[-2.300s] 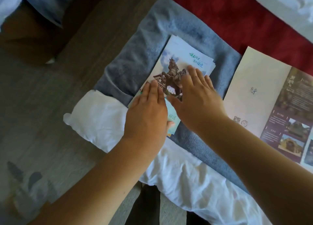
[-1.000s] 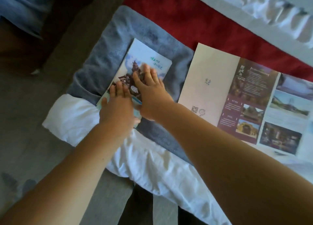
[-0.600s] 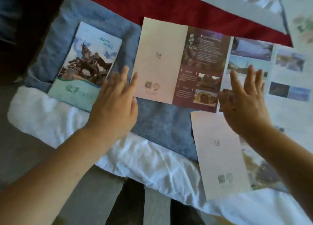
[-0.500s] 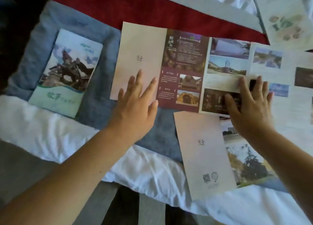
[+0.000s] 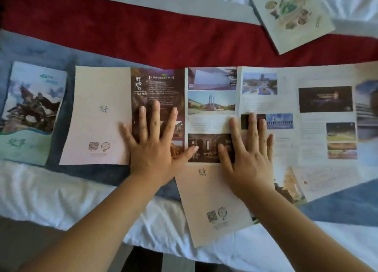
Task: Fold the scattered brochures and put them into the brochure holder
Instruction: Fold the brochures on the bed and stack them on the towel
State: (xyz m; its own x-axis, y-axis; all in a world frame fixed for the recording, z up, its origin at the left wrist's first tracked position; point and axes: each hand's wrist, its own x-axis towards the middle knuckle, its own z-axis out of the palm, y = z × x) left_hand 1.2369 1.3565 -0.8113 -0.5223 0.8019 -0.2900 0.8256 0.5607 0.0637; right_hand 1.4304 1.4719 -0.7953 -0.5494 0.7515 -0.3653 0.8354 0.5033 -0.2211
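Observation:
A long brochure (image 5: 212, 99) lies fully unfolded across the bed, with a cream end panel, a maroon text panel and several photo panels. My left hand (image 5: 153, 144) rests flat on the maroon panel, fingers spread. My right hand (image 5: 247, 155) lies flat on the photo panels beside it, fingers spread. A folded brochure with a horse statue cover (image 5: 30, 112) lies at the far left on a blue towel (image 5: 86, 171). A second cream-panelled brochure (image 5: 210, 206) lies partly under the long one, near my right wrist. No brochure holder is in view.
A red bed runner (image 5: 143, 36) crosses behind the brochures. Another pale brochure with green drawings (image 5: 290, 15) lies at the top right on the white bedding (image 5: 51, 200). The bed's edge and dark floor show at the bottom.
Both hands left the horse-cover brochure, which stays folded at the left. They moved right and now press flat on the long unfolded brochure; the view shifted right too.

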